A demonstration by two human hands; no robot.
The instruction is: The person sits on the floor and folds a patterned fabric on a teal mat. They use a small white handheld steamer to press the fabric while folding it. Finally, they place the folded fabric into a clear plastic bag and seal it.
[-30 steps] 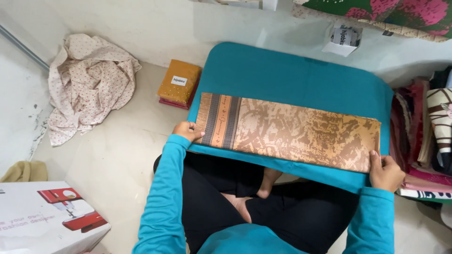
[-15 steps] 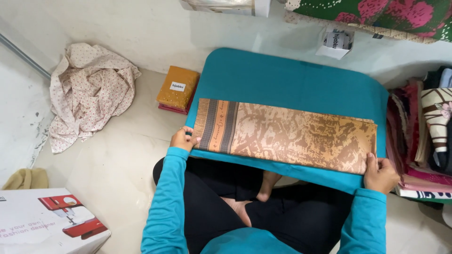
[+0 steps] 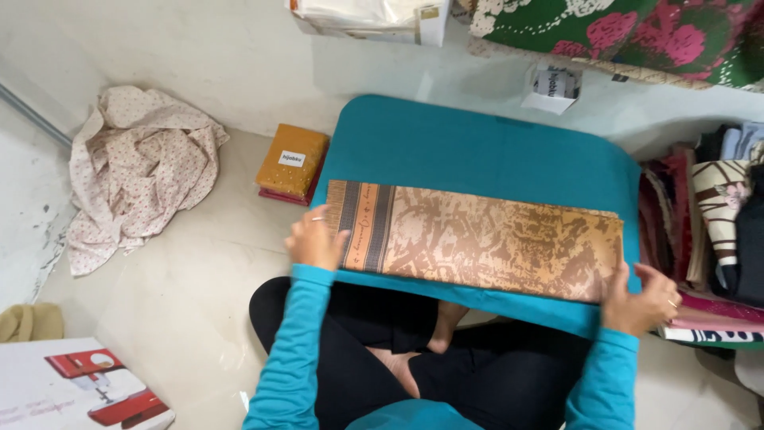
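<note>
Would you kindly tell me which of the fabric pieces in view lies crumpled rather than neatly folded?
The pale dotted cloth on the floor at far left, heaped loosely; the brown patterned one is flat-folded.

Soft, even daylight fills the scene, bright without harshness. The pale tiled floor (image 3: 199, 263) carries a faint sheen but no hard glare. Shadows are weak and diffuse: a soft one falls on the white wall (image 3: 239, 72) beneath the box (image 3: 374, 17) at the top edge, and another under the teal board (image 3: 477, 151) (darkest over the lap). Focus holds across the centre; the corners soften slightly, and the white carton (image 3: 72, 394) at lower left looks a little washed out.
</note>
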